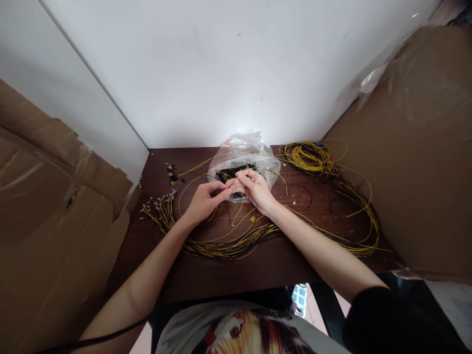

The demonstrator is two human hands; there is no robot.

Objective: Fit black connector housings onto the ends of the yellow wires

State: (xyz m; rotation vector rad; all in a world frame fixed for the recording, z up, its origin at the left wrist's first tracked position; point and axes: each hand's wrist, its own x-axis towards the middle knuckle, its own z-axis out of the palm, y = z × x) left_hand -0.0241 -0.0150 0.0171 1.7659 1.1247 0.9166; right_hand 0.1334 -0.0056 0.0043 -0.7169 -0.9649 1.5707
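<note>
Both my hands meet over the middle of a dark wooden table [280,265]. My left hand [204,199] pinches the end of a thin yellow wire [221,206] between thumb and fingertips. My right hand [254,189] is closed too, its fingertips pressed against the same spot, on a small part too tiny to name. Just behind the hands lies a clear plastic bag [243,152] with small black pieces inside. Beneath my wrists a bundle of yellow wires [224,246] loops across the table.
A coil of yellow wire [309,157] lies at the back right, with more wire [363,231] trailing along the right edge. A few small black-and-yellow parts [171,174] sit at the back left. Cardboard sheets stand on the left [55,221] and right [416,147]. A white wall rises behind.
</note>
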